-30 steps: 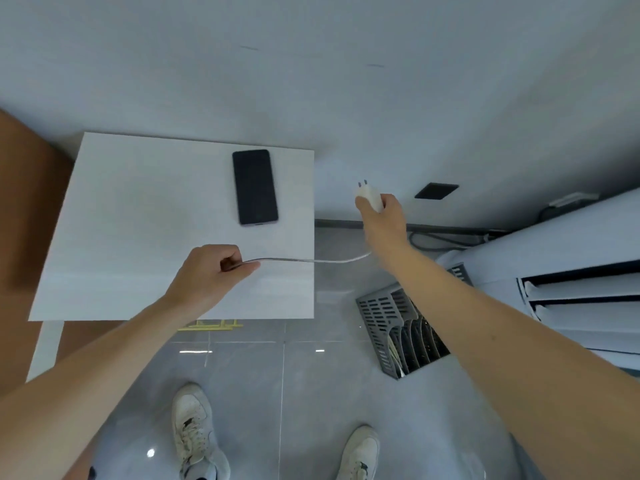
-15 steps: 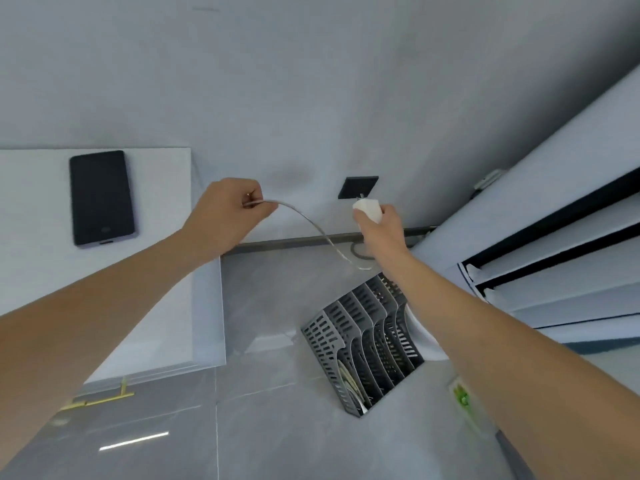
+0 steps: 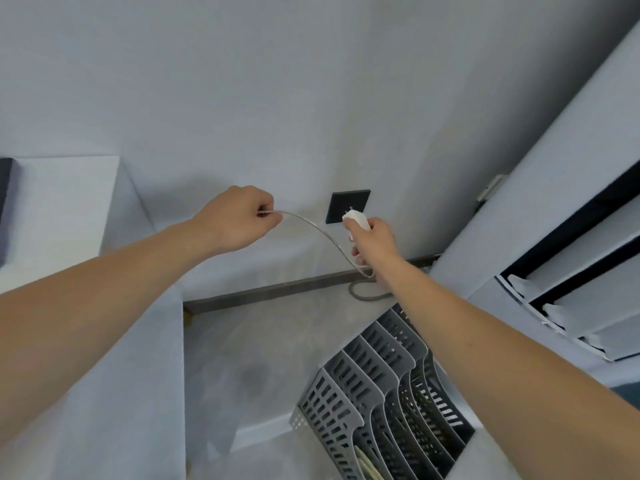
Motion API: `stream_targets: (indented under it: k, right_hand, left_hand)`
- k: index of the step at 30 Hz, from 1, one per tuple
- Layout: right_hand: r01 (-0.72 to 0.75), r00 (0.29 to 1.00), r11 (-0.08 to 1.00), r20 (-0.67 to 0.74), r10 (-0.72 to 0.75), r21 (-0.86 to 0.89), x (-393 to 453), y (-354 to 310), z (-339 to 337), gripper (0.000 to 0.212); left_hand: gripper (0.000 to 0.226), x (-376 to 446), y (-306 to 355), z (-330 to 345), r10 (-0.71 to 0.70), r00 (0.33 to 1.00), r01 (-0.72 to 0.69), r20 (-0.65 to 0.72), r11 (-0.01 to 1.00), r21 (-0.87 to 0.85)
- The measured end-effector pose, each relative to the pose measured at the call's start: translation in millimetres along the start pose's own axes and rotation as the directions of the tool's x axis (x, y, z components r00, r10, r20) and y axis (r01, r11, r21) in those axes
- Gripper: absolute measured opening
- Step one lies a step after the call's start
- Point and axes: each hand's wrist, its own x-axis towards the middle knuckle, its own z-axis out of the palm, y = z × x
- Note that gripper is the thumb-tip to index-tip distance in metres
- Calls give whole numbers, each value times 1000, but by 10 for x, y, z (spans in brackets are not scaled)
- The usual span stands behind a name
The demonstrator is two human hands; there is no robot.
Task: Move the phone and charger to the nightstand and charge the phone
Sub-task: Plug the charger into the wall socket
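Note:
My right hand (image 3: pixel 375 242) grips the white charger plug (image 3: pixel 356 219), its prongs pointing at the black wall socket (image 3: pixel 341 202) and nearly touching it. A silvery cable (image 3: pixel 318 230) arcs from the plug to my left hand (image 3: pixel 239 220), which pinches the cable's free end. The black phone (image 3: pixel 4 209) lies on the white nightstand (image 3: pixel 69 202) at the far left, mostly cut off by the frame edge.
A grey slotted file rack (image 3: pixel 377 403) stands on the floor below my right arm. A white air conditioner unit (image 3: pixel 554 237) with dark vents fills the right. A grey cord loop (image 3: pixel 363 292) lies by the dark skirting board.
The view has shifted right and closer to the wall. My right hand has brought the plug up to the socket. My left hand followed with the cable end, away from the nightstand.

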Motion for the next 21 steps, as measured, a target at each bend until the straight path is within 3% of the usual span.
stream_targets:
  k: [5,8,14,21]
  right_hand:
    - [-7,999,1000,50,6,29,182,71,66,39]
    - [-96,994,992,63,91,79,235,124,91,44]
    - [-191,976,947,152,156,259,299,121,196,45]
    - [-201,974,925,167,153,322,359,78,338,46]
  left_hand:
    - [37,92,-55,-42,79,997,-76,-20,988,137]
    - [31,93,-44,-61,56,998,-55,0,981,186]
    - [25,90,-35,-47,46,998,-52,36,980,194]
    - [22,96,-12,-75,44,999,-50,32,976,212]
